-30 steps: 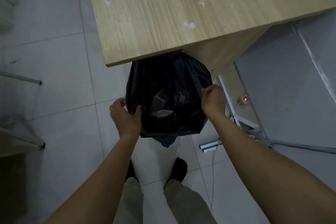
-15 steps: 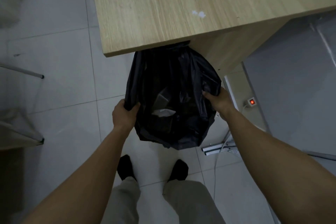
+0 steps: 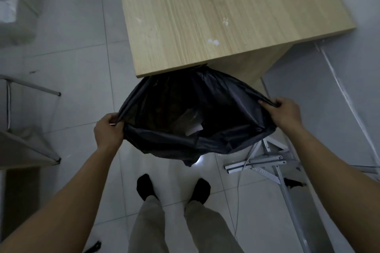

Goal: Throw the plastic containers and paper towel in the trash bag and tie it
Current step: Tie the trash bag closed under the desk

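Note:
A black trash bag point(image 3: 164, 141) hangs just below the near corner of the wooden table point(image 3: 205, 16), its mouth stretched wide. My left hand point(image 3: 108, 131) pinches the left rim of the bag. My right hand point(image 3: 285, 112) grips the right rim, a little higher and farther out. Deep inside the bag I see a clear plastic container point(image 3: 188, 118) and a white scrap of paper towel point(image 3: 194, 129). The rest of the bag's contents are lost in the dark.
White metal brackets point(image 3: 257, 163) and a thin cable lie on the tiled floor at the right, beside a grey pole point(image 3: 287, 201). A chair frame point(image 3: 30, 88) stands at the left. My feet point(image 3: 174, 187) are right under the bag.
Both hands have pulled apart, left and right, and the bag's mouth is now stretched much wider. The view has tilted to show more of the table.

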